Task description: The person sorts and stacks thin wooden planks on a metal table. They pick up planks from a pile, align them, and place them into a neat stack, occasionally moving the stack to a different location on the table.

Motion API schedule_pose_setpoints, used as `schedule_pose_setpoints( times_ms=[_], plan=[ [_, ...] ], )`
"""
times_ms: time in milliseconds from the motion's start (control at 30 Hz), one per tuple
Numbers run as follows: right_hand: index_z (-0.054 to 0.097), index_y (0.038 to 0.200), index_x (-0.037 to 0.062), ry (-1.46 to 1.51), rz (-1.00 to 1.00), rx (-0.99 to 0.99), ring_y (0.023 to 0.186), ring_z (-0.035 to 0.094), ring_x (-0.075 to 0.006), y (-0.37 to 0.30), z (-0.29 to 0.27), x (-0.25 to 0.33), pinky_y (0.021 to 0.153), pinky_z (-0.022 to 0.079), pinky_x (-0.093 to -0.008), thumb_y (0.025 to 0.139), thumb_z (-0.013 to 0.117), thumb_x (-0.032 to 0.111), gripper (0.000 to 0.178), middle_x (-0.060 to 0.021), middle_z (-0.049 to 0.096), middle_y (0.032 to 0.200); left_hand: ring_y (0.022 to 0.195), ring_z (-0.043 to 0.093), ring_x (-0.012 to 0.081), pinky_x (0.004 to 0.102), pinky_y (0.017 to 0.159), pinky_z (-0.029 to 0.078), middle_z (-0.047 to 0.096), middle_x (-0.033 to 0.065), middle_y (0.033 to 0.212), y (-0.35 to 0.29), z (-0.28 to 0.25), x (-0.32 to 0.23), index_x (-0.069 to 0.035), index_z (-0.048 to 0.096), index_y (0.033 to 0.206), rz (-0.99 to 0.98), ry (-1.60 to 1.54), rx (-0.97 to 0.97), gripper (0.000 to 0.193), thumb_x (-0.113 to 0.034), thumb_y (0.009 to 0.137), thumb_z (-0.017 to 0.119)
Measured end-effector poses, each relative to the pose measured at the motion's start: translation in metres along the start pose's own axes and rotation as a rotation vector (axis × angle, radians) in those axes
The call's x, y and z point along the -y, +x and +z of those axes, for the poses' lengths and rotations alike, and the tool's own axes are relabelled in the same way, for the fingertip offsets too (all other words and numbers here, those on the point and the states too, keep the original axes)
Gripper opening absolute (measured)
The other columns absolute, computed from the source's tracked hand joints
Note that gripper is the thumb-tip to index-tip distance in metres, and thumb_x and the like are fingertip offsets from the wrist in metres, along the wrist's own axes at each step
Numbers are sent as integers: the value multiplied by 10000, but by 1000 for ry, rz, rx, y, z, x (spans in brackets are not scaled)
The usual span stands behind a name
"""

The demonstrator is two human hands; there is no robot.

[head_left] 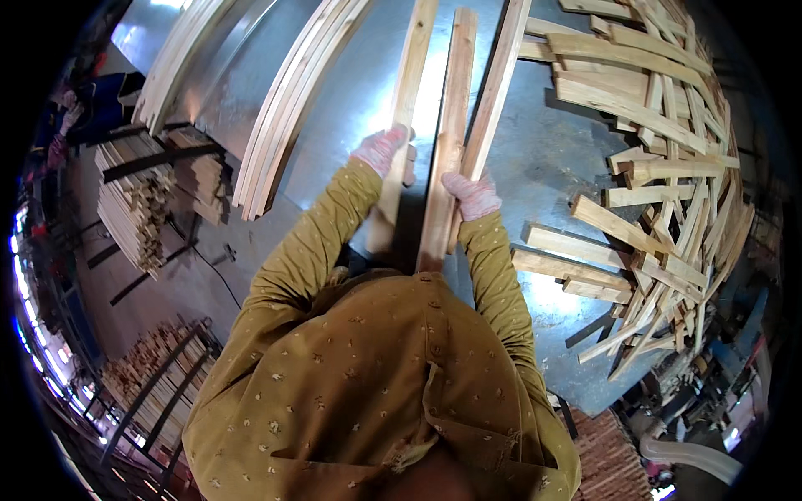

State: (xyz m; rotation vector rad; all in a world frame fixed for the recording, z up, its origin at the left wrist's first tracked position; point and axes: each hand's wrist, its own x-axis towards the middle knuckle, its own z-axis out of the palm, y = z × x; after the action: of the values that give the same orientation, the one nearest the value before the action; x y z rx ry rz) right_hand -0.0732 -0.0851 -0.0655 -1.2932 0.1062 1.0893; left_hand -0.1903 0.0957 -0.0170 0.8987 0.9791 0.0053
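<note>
Gloved left hand (382,150) clamped on pale rough slat (405,92), right hand (472,196) probably gripping two slats (468,108), shiny metal table (535,167).

A big shiny metal table (351,92) fills the middle. On its right side lies a messy heap of short wood strips (668,192), crossing over each other every which way. On the left side of the table lie two neat bunches of long thin wood strips (280,125), side by side and a little apart. Past the table's left edge, down on the grey floor (175,288), stands a stack of cut sticks (134,209) with dark bars across the top. Another stack of sticks (154,384) sits lower down, near the bottom left.
</note>
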Motion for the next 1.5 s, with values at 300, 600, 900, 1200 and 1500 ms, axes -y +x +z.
schedule_pose_setpoints(
  times_ms=[300, 600, 900, 1200, 1500],
  plan=[
    [381, 1379, -37, -536, 9, -280, 972, 644, -263, -1, 166, -17, 838, 535, -347, 742, 714, 83, 729, -195, 626, 1126, 1065, 616, 355, 416, 927, 479, 647, 190, 1162, -30, -118, -43, -13, 478, 1376, 187, 1118, -329, 631, -458, 937, 560],
    [153, 1519, -13, -772, 63, -264, 1284, 482, -423, 12, 287, -58, 1095, 382, -404, 871, 658, 388, 915, -321, 418, 1428, 1209, 555, 324, 386, 1038, 412, 597, 193, 1291, -91, -251, -75, -39, 581, 1270, 244, 812, -534, 632, -575, 958, 459],
    [-114, 1515, 6, -1052, 56, 120, 1113, 625, -308, -5, 265, -61, 938, 518, -330, 912, 602, 358, 1000, -281, 561, 1283, 1140, 566, 385, 407, 992, 417, 637, 201, 1201, -75, -271, -55, -75, 613, 1243, 240, 723, -418, 602, -565, 953, 416],
    [510, 1356, 40, -1440, -289, 50, 1232, 546, -348, 15, 172, 44, 1087, 385, -404, 905, 590, 470, 628, -256, 581, 1286, 1320, 415, 393, 458, 1100, 371, 390, 241, 1453, -88, -187, -57, -16, 364, 1447, 614, 1220, -692, 832, -222, 752, 771],
    [363, 1402, -62, -509, 18, -1238, 1217, 558, -365, 88, -53, 262, 1040, 419, -382, 784, 706, 421, 856, -248, 548, 1334, 1200, 529, 377, 433, 1006, 456, 493, 233, 1367, -73, -22, -36, 36, 457, 1373, 958, 827, -61, 590, -216, 881, 664]
  ],
)
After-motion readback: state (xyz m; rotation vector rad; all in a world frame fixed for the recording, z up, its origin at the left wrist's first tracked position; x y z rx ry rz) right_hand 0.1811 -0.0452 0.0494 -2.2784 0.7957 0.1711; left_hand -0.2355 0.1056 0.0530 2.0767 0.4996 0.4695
